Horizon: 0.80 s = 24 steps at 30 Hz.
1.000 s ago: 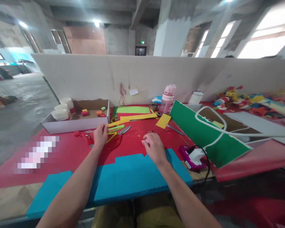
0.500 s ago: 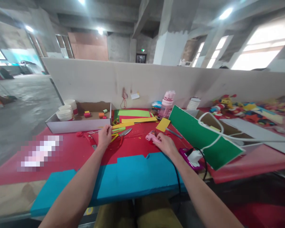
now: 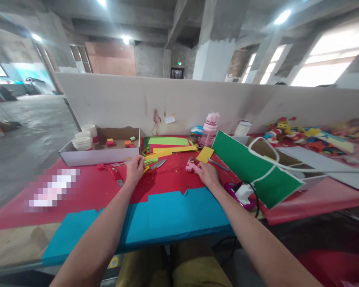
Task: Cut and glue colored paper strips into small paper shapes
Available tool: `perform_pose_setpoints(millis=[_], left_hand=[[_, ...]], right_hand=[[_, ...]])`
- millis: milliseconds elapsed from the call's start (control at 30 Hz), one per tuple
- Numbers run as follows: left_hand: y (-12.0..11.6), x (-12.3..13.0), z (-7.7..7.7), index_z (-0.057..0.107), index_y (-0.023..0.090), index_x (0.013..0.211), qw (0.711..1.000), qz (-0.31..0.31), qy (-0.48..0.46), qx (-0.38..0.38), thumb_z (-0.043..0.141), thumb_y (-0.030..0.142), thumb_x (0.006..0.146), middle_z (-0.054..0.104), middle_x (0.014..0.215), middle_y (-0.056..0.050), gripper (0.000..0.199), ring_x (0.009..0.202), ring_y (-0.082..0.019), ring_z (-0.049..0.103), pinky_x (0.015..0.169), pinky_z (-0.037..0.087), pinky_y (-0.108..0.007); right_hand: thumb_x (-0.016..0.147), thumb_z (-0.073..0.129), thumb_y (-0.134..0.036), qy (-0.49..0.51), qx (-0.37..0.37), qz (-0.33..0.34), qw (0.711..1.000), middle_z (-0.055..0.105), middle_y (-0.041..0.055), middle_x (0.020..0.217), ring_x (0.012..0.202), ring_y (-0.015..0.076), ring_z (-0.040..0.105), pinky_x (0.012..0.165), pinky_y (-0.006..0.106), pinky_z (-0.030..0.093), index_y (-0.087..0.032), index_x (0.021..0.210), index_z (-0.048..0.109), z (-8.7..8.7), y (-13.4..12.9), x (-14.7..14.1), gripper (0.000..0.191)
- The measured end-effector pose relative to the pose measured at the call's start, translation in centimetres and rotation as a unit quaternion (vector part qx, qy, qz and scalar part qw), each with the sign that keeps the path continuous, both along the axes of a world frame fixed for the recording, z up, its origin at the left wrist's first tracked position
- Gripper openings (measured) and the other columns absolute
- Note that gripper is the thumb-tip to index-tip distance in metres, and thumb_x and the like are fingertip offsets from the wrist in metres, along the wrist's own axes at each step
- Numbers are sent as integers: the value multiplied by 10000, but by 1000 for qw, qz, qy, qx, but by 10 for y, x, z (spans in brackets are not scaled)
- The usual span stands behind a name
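My right hand [image 3: 209, 174] is closed around the handle of a small pink glue gun [image 3: 192, 166], its front end pointing left just above the red table covering. To the left, the fingertips of my left hand [image 3: 134, 170] are pinched together; whatever sits between them is hidden or too small to make out. Behind those fingers lie long yellow paper strips [image 3: 179, 150]. Scissors with yellow-and-red handles [image 3: 157, 165] rest open beside my left hand. A red-handled tool [image 3: 113, 174] lies on its other side.
A white-sided cardboard box [image 3: 100, 156] holds paper cups [image 3: 82, 142] and small coloured rolls. A green board [image 3: 254, 171] leans at the right, beside a purple power strip [image 3: 239, 195] with cables. A pink bottle [image 3: 210, 129] stands behind. Blue sheeting [image 3: 179, 219] covers the front edge.
My right hand has shifted slightly, and the glue gun now points more to the upper left. My left hand has moved a little right; the yellow strip seen at its fingertips no longer shows there.
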<state>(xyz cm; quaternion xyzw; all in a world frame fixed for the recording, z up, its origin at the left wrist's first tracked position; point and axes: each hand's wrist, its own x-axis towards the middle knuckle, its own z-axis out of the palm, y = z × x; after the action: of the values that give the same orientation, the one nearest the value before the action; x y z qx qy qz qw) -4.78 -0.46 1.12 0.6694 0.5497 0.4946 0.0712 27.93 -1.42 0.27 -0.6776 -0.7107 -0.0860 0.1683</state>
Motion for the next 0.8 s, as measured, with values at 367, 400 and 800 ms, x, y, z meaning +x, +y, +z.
perform_pose_setpoints(millis=[367, 400, 800], left_hand=[[-1, 8, 0, 535, 191, 766, 997, -38, 66, 5, 421, 306, 877, 573, 609, 11, 196, 547, -124, 499, 573, 331, -223], [-1, 8, 0, 534, 190, 766, 997, -39, 69, 5, 420, 309, 879, 571, 609, 12, 200, 545, -123, 497, 570, 327, -223], [-2, 8, 1, 534, 189, 757, 997, -51, 60, -5, 404, 316, 885, 574, 608, 5, 222, 563, -129, 516, 584, 340, -226]], right_hand=[[914, 430, -194, 6, 47, 114, 992, 629, 87, 960, 931, 204, 557, 815, 292, 370, -183, 929, 557, 43, -21, -62, 128], [891, 435, -148, 7, 33, 83, 996, 623, 103, 979, 942, 211, 555, 814, 296, 369, -167, 967, 547, 39, -20, -59, 136], [787, 525, -79, -86, -85, -36, 992, 624, 193, 1042, 1026, 289, 585, 895, 393, 355, -80, 1074, 516, 11, -7, -25, 287]])
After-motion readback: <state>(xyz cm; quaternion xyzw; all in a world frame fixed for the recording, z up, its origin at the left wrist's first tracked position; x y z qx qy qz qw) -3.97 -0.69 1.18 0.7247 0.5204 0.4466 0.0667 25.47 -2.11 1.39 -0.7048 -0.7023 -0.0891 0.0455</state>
